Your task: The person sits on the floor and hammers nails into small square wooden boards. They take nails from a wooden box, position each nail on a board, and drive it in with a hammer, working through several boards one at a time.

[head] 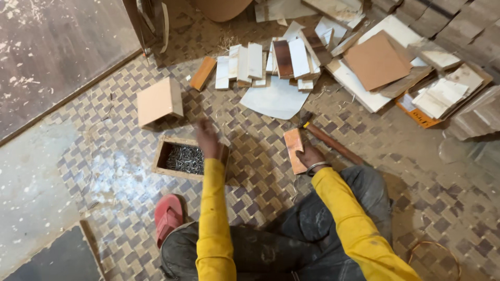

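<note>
A small rectangular orange-brown wooden block (294, 150) is being held upright on edge on the woven checkered floor mat (250, 171) by the right hand (311, 155), near the middle of the view and just ahead of the seated person's knee. The block's long axis is being kept running away from the person, tilted slightly leftward, with its far end pointing toward the white sheet (276, 99) lying on the mat. The right hand's grip is being closed around the block's near end, a metal bangle (317, 166) being worn on that wrist.

The left hand (207, 138) is being stretched out over the far edge of an open wooden box of steel nails (183, 158); the hand is blurred, so whether its grip is open or closed on anything cannot be told. A long wooden-handled tool (330, 141) is lying just beside the block, to its right, pointing diagonally away to the left. A closed tan wooden box (159, 101) is resting beyond the nail box. Cut white and brown wooden offcuts (265, 62) are lying scattered along the far side. A red sandal (167, 216) is being worn on the left foot.
</note>
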The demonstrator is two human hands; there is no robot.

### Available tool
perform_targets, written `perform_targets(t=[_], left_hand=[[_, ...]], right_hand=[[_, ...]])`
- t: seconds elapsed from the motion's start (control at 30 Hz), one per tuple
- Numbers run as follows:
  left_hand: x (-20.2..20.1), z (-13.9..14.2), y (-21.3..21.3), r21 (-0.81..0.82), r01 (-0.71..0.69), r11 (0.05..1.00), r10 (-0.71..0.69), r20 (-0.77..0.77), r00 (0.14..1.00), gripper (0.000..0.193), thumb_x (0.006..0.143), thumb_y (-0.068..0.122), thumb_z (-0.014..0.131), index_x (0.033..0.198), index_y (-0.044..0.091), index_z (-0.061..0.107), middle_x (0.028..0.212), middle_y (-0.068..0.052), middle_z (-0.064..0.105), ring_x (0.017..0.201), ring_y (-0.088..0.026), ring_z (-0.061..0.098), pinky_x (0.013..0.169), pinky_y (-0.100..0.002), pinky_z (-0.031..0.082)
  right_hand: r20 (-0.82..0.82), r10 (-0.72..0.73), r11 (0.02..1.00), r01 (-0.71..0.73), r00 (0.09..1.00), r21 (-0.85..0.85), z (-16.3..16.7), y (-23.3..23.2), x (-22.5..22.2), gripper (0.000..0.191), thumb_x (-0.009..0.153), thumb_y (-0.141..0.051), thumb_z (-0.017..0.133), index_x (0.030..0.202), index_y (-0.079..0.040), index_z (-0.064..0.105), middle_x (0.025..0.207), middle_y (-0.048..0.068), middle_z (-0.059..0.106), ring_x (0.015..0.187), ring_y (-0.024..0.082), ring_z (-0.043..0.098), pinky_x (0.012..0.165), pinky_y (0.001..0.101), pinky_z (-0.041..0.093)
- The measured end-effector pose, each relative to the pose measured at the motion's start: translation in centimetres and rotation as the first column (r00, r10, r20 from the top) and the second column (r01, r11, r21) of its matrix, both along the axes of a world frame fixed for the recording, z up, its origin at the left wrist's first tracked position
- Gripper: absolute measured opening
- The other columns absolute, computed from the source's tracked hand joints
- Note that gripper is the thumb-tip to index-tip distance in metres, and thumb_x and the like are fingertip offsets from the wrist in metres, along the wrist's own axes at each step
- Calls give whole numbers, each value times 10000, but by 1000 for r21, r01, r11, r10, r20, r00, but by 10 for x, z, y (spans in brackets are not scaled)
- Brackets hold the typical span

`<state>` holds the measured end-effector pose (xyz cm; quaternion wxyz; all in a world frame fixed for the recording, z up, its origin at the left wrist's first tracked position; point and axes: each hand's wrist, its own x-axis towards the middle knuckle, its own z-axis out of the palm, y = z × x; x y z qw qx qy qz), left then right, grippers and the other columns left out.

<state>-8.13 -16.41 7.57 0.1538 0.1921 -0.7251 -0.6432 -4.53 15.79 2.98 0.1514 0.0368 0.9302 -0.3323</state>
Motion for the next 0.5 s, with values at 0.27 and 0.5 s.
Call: perform_targets(t=[0.27, 0.5], left_hand=[[-6, -37, 22, -906, 146, 398, 45, 178, 983, 242, 951, 322, 575, 927, 163, 756, 968, -89, 773, 960, -335, 678, 954, -552, 411], [-4, -45, 24, -917, 203, 344, 35, 229, 973, 276, 986, 318, 550, 954, 124, 744, 971, -100, 774, 920, -329, 699, 978, -546, 413]], right_hand=[[-457, -102, 994, 78, 884, -71, 1, -25, -10, 484, 858, -384, 755, 1142, -38, 570, 980, 238, 676, 908, 452, 651, 783, 534, 525], [-789, -103, 993, 115, 606, -41, 57, -64, -100, 349, 906, -259, 726, 1126, -48, 555, 1053, 206, 642, 897, 413, 667, 752, 493, 547]])
